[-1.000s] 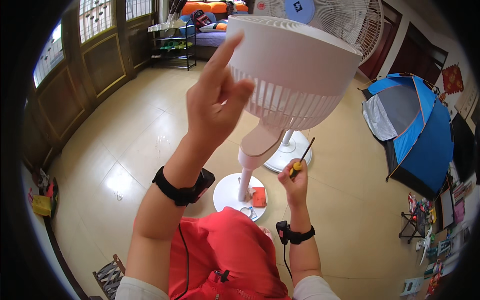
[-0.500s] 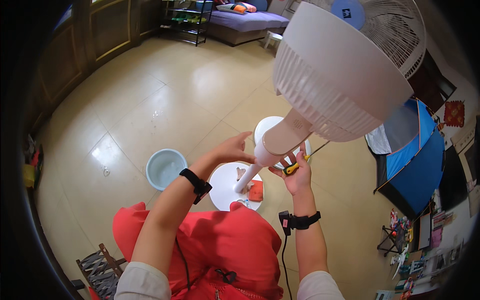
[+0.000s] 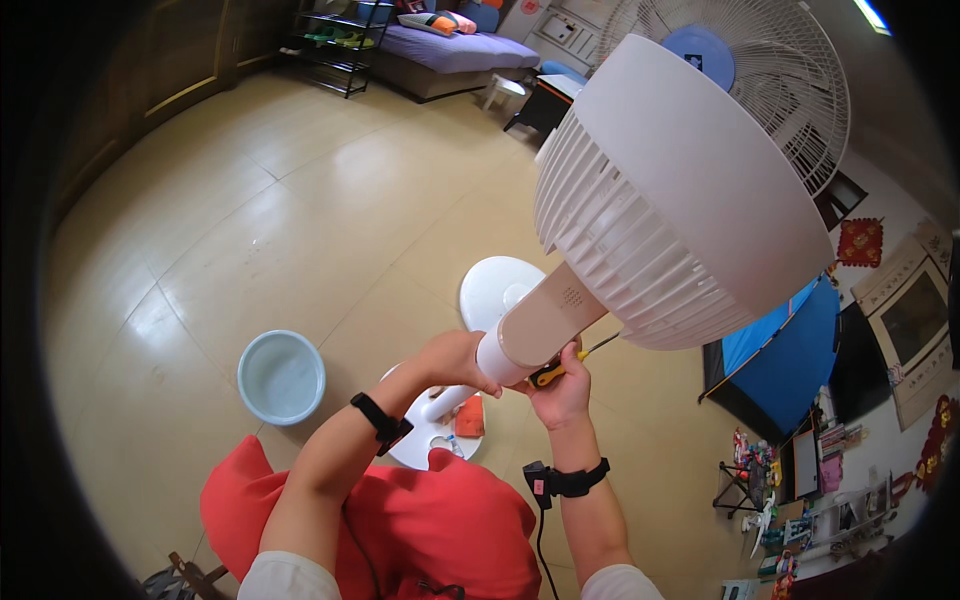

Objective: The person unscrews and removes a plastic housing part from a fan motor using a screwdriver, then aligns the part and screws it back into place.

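Left hand [image 3: 455, 360] has closed around the fan neck [image 3: 525, 332]; right hand [image 3: 563, 396], beside it, grasps a screwdriver [image 3: 546, 377]. Steadying seems underway; next move probably needs firm support.

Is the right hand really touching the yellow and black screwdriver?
Touching. The head view shows the right hand holding the screwdriver, its handle resting in the grip.
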### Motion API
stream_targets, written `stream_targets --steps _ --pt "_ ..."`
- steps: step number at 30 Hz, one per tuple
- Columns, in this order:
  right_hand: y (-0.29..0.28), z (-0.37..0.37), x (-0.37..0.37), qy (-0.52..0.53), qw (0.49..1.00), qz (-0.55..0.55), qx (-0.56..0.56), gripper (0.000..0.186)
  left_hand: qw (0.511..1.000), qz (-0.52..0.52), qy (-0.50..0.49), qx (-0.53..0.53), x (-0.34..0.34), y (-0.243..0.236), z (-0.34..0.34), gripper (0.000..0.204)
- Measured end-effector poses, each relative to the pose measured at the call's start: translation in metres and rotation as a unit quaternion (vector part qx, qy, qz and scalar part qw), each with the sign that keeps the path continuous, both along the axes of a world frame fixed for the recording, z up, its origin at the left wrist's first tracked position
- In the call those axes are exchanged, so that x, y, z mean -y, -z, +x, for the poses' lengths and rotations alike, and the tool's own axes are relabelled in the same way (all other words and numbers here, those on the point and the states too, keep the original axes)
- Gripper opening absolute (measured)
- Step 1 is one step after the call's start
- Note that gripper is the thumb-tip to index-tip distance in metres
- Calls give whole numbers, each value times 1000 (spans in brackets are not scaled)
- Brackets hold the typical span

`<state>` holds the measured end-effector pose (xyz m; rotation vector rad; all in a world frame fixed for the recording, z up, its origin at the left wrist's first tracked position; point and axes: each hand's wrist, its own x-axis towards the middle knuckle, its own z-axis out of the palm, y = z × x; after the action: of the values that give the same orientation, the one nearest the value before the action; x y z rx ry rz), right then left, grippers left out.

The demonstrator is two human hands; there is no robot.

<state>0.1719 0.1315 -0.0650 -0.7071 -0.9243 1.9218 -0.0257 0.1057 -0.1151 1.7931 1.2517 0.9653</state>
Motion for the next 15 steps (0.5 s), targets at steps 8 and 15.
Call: stream_targets --steps 8,15 --pt "1 -3 -4 -49 999 -4 8 35 994 14 -104 -39 20 12 10 77" --pt "1 -11 -2 -76 996 -7 41 41 980 21 -197 -28 52 7 16 68"
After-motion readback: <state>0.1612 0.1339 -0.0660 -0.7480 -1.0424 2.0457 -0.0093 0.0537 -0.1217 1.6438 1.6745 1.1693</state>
